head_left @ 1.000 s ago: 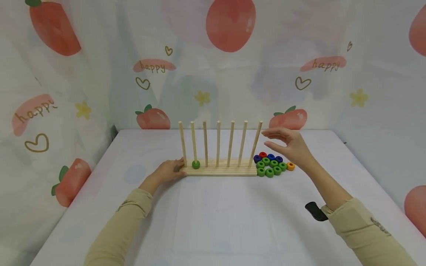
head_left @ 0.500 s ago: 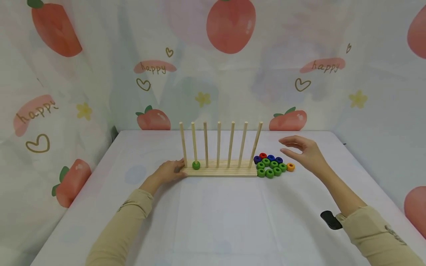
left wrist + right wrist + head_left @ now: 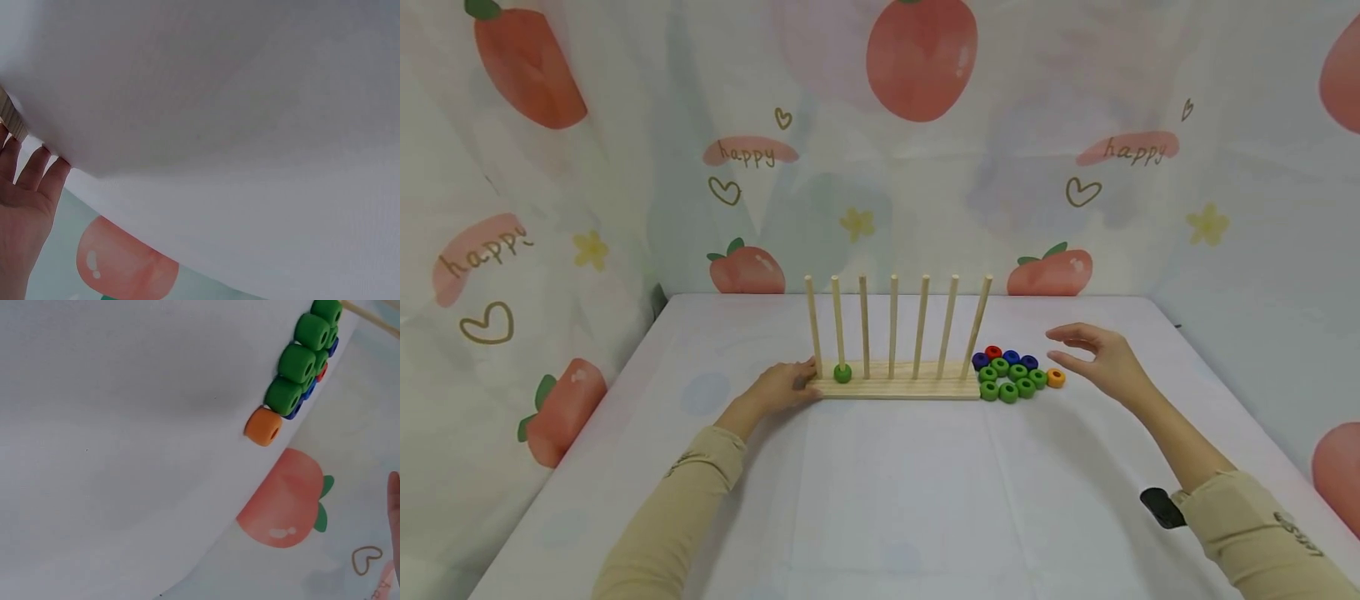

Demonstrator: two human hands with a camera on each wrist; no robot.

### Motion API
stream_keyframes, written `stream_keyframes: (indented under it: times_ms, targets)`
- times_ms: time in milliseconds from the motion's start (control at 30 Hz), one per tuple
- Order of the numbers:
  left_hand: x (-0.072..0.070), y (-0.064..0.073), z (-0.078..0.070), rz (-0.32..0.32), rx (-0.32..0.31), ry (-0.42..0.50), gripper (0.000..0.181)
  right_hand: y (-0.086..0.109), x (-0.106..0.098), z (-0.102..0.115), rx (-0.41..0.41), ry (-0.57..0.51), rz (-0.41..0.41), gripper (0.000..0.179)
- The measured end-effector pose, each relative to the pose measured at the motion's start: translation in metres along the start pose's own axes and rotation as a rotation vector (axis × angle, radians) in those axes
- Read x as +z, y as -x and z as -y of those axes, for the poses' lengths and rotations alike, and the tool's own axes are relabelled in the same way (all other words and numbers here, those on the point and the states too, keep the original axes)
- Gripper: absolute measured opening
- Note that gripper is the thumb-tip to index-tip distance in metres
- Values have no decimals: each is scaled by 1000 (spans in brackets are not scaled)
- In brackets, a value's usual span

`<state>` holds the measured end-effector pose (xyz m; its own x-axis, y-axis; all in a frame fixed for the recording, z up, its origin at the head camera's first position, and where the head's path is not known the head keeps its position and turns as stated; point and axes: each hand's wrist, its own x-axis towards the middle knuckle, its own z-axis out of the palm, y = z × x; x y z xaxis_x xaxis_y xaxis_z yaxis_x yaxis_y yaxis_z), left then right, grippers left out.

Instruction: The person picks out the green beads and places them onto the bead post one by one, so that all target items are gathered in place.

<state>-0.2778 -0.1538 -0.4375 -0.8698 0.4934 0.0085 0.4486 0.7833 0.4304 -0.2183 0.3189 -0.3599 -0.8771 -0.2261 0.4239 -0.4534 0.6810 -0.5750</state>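
Note:
In the head view, a wooden peg stand (image 3: 898, 386) with a row of several upright pegs is on the table. One green bead (image 3: 842, 374) sits at the bottom of the second peg from the left. My left hand (image 3: 777, 386) holds the stand's left end, thumb toward the front corner and fingers toward the back; the left wrist view has the fingertips (image 3: 61, 164) at and beside the wood. Above and right of the loose beads hovers my right hand (image 3: 1101, 357), thumb apart from the fingers, nothing between them. Nearest to it lies an orange bead (image 3: 1056, 378).
Several loose green beads (image 3: 1008, 392) cluster against the stand's right end, with a red bead (image 3: 993, 352) and a few dark blue beads (image 3: 1011, 357) behind them. A printed cloth wall (image 3: 925, 200) stands close behind the table. A black strap piece (image 3: 1162, 508) shows by the right sleeve.
My right hand has moved right and down, away from the rightmost peg, to beside the beads. The left hand and the stand have stayed in place.

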Motion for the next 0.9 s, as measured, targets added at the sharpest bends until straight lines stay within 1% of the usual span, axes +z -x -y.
stream_keyframes:
  times_ms: [200, 400, 500, 667, 767, 900]
  targets:
    - [0, 0, 0, 3, -8, -6, 54, 4, 2, -12, 25, 28, 15, 31]
    - [0, -1, 1, 10, -16, -11, 55, 6, 3, -19, 31, 25, 51, 32]
    - [1, -2, 2, 11, -20, -8, 55, 5, 4, -23, 38, 40, 69, 32]
    - [2, -3, 2, 6, -16, -3, 56, 5, 7, -33, 66, 98, 119, 31]
    - [2, -2, 2, 10, -23, 5, 56, 4, 10, -36, 85, 101, 161, 32]
    - [1, -2, 2, 6, -24, 1, 56, 2, 13, -39, 104, 100, 197, 33]
